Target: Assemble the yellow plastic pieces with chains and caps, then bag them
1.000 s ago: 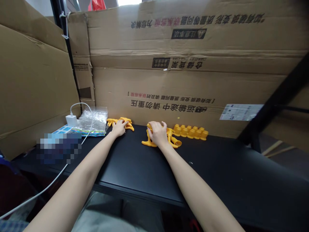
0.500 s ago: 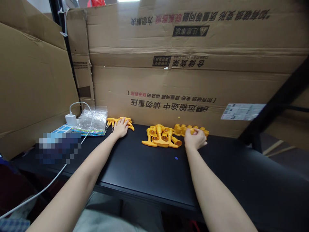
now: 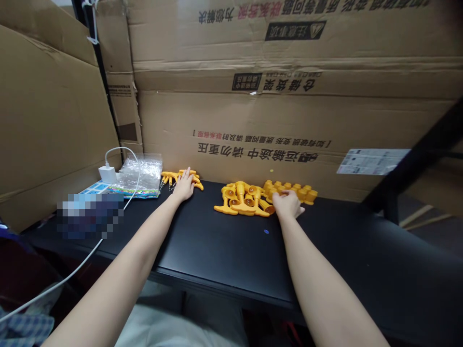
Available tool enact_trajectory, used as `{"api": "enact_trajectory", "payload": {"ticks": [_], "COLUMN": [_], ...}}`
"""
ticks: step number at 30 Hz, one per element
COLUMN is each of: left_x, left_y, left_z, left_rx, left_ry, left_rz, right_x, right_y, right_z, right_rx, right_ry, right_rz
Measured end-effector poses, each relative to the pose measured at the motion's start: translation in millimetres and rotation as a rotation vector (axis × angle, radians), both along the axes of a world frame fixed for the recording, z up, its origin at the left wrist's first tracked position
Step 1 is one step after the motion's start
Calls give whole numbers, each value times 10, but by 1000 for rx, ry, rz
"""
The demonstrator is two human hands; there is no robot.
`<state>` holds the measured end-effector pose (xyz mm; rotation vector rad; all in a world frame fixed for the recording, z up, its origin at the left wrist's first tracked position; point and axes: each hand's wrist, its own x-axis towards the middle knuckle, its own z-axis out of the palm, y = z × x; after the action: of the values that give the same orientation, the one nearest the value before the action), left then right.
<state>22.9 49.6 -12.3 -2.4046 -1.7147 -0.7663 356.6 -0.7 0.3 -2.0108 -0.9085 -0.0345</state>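
Observation:
At the back of the black table, my left hand (image 3: 184, 186) lies over several yellow curved plastic pieces (image 3: 197, 183), fingers stretched out on top of them. Thin dark springs (image 3: 171, 184) show at the left of this pile. My right hand (image 3: 287, 204) is closed, its fingers curled at the front of a row of yellow cup-shaped plastic parts (image 3: 297, 190); whatever its fingertips hold is hidden. Between the hands sits a cluster of yellow T-shaped handles (image 3: 244, 209) with hollow, funnel-like parts among them.
Brown cardboard (image 3: 231, 115) walls the back, with another sheet (image 3: 50, 120) at left. Clear plastic bags (image 3: 141, 173), a white charger (image 3: 107, 174) and its cable (image 3: 83, 265) lie at the left. A blue oval piece (image 3: 266, 232) rests on the black tabletop (image 3: 224, 255).
My right hand has shifted slightly left along the yellow cup-shaped parts, towards the handle cluster. The left hand stays on its pile. The camera view has tilted down a little.

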Motion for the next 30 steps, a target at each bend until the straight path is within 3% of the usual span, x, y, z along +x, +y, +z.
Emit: {"api": "enact_trajectory", "payload": {"ticks": [4,7,10,15,19,22,24,27,30], "left_x": [19,30,37,96,233,328,354,333,275], "left_y": [-76,-112,-139,-239,-342,-409,-471,-606,-763], "left_z": [57,87,105,206,409,547,584,557,498], "left_rx": [10,18,48,139,147,-44,-196,-277,-161], "left_ry": [26,39,49,-6,-337,-786,-958,-930,-702], "left_rz": [6,8,-9,-96,-52,-6,-59,-226,-354], "right_x": [-75,-266,-566,-991,-1034,-1004,-1021,-1127,-1289], "right_y": [-10,-35,-86,-188,-199,-187,-197,-261,-358], "right_z": [96,217,304,290,266,321,389,491,540], "right_rx": [177,196,82,-227,-315,-229,-103,113,296], "right_ry": [-155,-307,-492,-759,-713,-632,-558,-450,-357], "right_rz": [47,181,333,405,432,437,430,455,568]}}
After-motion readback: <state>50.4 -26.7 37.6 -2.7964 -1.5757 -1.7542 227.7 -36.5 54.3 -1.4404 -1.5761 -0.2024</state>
